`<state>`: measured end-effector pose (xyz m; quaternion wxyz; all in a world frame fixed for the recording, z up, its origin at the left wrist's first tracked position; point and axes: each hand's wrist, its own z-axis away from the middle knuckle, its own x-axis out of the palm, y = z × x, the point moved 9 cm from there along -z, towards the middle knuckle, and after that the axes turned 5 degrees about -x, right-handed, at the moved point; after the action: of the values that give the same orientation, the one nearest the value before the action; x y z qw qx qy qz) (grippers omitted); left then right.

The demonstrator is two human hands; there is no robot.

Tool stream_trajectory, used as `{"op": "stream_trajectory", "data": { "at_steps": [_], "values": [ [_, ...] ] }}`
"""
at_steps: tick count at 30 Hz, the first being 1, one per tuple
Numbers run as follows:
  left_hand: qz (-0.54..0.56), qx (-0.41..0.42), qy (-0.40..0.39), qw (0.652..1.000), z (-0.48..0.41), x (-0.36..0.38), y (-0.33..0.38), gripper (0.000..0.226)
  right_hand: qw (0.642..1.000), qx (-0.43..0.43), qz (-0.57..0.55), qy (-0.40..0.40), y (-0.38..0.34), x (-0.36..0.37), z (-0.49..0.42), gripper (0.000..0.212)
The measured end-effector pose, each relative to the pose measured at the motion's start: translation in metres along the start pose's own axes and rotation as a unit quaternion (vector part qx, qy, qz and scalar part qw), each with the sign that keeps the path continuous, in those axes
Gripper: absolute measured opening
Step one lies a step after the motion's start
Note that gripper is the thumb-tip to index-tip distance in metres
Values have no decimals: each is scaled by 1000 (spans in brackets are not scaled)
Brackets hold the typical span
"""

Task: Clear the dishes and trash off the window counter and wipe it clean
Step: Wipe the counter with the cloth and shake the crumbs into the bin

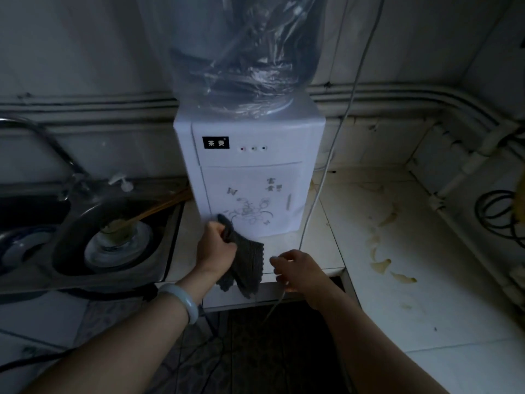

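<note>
My left hand (216, 245) grips a dark grey cloth (246, 263) that hangs down over the front edge of the white tiled counter (397, 302). My right hand (295, 270) hovers at the counter's front edge with fingers curled round a thin grey cable (326, 172) that runs up past the white water dispenser (250, 177). Yellowish stains and scraps (383, 251) lie on the counter to the right. In the steel sink (159, 251) at the left sit stacked dishes (119, 245) with chopsticks.
A plastic-wrapped water bottle (235, 58) tops the dispenser. A tap (56, 149) arches over the sink. Pipes (426, 98) run along the wall. Coiled black cables (500, 217) lie at the far right. Dark floor shows below the counter edge.
</note>
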<state>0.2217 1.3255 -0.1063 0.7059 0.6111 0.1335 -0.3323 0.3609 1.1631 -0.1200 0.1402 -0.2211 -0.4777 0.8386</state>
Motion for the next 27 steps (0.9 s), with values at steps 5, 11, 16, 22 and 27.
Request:
{"op": "stream_trajectory", "data": {
  "at_steps": [5, 11, 16, 22, 27],
  "values": [
    [6, 174, -122, 977, 71, 39, 77, 47, 957, 3, -288, -17, -22, 6, 1, 40],
    [257, 15, -175, 950, 86, 57, 86, 29, 928, -6, -327, 179, -22, -68, 19, 18],
    [316, -141, -432, 833, 108, 117, 89, 55, 966, -71, -236, 83, -41, -81, 45, 22],
    [354, -241, -562, 708, 154, 166, 92, 47, 959, -44, 96, 263, -21, -145, 70, 41],
    [397, -266, -567, 671, 163, 205, 106, 66, 932, -104, 170, 302, -7, -158, 72, 70]
  ]
}}
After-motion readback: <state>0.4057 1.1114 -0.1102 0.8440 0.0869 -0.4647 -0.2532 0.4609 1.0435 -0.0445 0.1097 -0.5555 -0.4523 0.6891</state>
